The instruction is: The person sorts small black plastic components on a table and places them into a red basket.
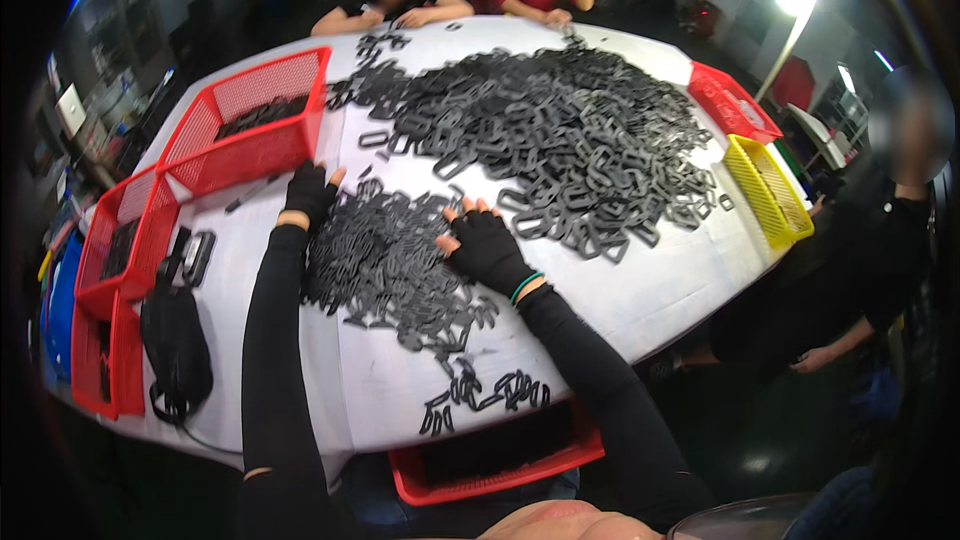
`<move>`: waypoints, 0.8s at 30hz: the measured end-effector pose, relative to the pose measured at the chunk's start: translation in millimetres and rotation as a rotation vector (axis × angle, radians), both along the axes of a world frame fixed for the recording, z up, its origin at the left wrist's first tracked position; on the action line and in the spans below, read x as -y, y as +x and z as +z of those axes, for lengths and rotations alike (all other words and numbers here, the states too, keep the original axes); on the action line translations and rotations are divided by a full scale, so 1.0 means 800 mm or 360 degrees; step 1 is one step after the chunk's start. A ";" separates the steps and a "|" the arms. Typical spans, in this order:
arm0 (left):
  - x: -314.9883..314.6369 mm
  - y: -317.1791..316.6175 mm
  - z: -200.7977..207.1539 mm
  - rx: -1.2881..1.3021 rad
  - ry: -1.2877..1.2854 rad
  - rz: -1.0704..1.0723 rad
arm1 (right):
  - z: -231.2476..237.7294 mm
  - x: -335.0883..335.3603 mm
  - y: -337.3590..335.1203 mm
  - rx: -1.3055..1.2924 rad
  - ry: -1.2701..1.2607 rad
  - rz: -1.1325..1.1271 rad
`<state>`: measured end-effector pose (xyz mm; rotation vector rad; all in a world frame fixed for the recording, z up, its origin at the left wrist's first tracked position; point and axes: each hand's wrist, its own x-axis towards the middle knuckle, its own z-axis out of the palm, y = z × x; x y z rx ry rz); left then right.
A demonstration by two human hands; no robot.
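Observation:
Between my hands lies a pile of small black oval links point(385, 250) on the white tabletop. My left hand point(312, 196), in a black fingerless glove, rests against the pile's far left edge with its fingers extended and nothing in them. At the pile's right side, my right hand point(488, 248) wears the same kind of glove and a green band at the wrist. Its bare fingertips are spread and touch the edge of the links. Beyond them spreads a bigger heap of larger black rectangular buckles point(560, 130).
Red baskets point(240, 155) holding black parts line the left side. A black pouch point(176, 345) lies near them. Loose links point(505, 392) sit by the near edge, above a red basket point(500, 485). At right are a yellow basket point(768, 195) and a red one point(733, 105). People sit opposite; another stands right.

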<state>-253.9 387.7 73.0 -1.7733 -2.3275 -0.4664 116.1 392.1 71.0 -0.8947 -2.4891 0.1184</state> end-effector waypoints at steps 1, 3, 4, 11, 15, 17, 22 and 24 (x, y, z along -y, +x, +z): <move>0.001 -0.010 0.000 -0.0010 0.0012 0.0018 | -0.020 -0.015 -0.007 0.0107 0.0242 0.0109; 0.009 -0.026 -0.013 -0.0127 0.0230 -0.0001 | -0.025 -0.009 -0.008 -0.0090 0.0274 0.0221; 0.009 -0.025 -0.018 -0.0161 0.0193 0.0019 | -0.025 -0.010 -0.003 -0.0063 0.0284 0.0224; 0.045 -0.031 0.010 -0.0005 -0.0246 -0.0125 | 0.003 0.005 -0.007 -0.0119 0.0216 0.0239; 0.059 0.036 0.019 0.0236 -0.0268 -0.0226 | 0.006 0.003 0.015 -0.0013 0.0236 0.0229; 0.060 0.031 0.022 0.0276 -0.0279 -0.0296 | 0.013 0.006 0.020 0.0019 0.0239 0.0297; 0.038 -0.035 0.023 0.0181 -0.0156 -0.0053 | 0.027 0.025 0.002 -0.0083 0.0080 0.0329; 0.031 -0.014 0.010 0.0013 -0.0253 -0.0237 | 0.019 0.022 0.003 -0.0121 0.0071 0.0328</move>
